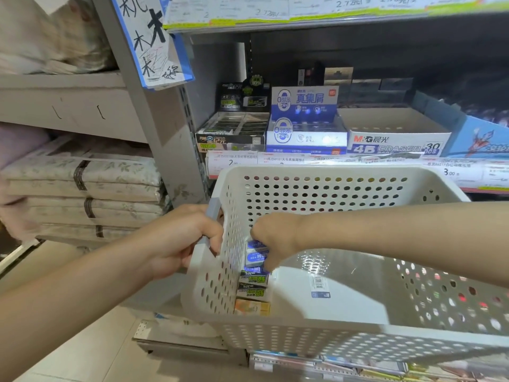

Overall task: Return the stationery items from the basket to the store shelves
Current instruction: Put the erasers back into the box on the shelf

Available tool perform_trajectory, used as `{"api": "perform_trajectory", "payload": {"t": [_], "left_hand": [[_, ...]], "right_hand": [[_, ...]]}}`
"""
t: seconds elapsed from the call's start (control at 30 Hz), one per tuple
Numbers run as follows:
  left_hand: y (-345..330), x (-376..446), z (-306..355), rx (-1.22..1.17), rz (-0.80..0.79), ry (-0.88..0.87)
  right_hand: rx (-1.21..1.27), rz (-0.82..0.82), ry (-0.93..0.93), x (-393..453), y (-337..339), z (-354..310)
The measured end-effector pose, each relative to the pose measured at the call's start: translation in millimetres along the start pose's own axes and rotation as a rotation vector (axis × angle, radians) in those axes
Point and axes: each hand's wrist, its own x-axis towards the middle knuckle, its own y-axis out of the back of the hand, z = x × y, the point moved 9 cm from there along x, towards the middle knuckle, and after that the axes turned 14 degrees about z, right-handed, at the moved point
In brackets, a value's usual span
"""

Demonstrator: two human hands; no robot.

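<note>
erasers lie in a short row along the left inner wall of the white perforated basket, low in the middle of the frame; the row runs from the near rim away towards the shelf. the far end holds blue-and-white packs, then two black-and-green ones, then an orange-yellow one nearest the viewer. right hand comes in from the right edge of the frame, reaches down across the basket, and has its fingers curled over the blue-and-white packs at the far end of the row; it seems to pinch one, though the fingertips are hidden behind the knuckles, so how firm the hold is i cannot tell. left hand is wrapped round the basket's grey handle on the left side and carries it. the matching blue-and-white display box sits on the shelf straight above and beyond the basket's far rim, between a black box and a 4b eraser box. so the lift likely goes up and forward, and the right hand is the nearer one.
</note>
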Motion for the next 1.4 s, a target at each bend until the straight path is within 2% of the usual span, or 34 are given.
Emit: {"api": "perform_trajectory", "payload": {"t": [0.13,0.33,0.43,0.6,0.77,0.9,1.13,1.4], "left_hand": [[0.6,5.0,0.3,0.017,0.007,0.019],[1.7,8.7,-1.2,0.014,0.027,0.048],[1.1,7.0,-0.1,0.008,0.034,0.048],[1.8,4.6,-0.9,0.003,0.023,0.035],[0.0,3.8,-0.4,0.022,0.013,0.032],[-2.1,1.7,0.0,0.017,0.007,0.035],[-5.8,-2.9,7.4,-0.013,-0.001,0.013],[-9.3,-7.3,9.7,-0.009,-0.028,0.004]], "right_hand": [[0.058,0.110,-0.033,-25.8,60.9,8.7],[0.068,0.508,-0.226,-56.7,182.1,75.5],[0.143,0.480,-0.316,-49.3,187.8,113.5],[0.035,0.415,-0.438,-21.8,177.6,154.1],[-0.011,0.404,-0.456,1.2,162.7,173.9],[-0.013,0.453,-0.431,12.1,154.7,171.2],[-0.154,0.666,-0.450,9.2,174.8,170.1],[-0.037,0.640,-0.410,4.4,184.5,183.4]]}}
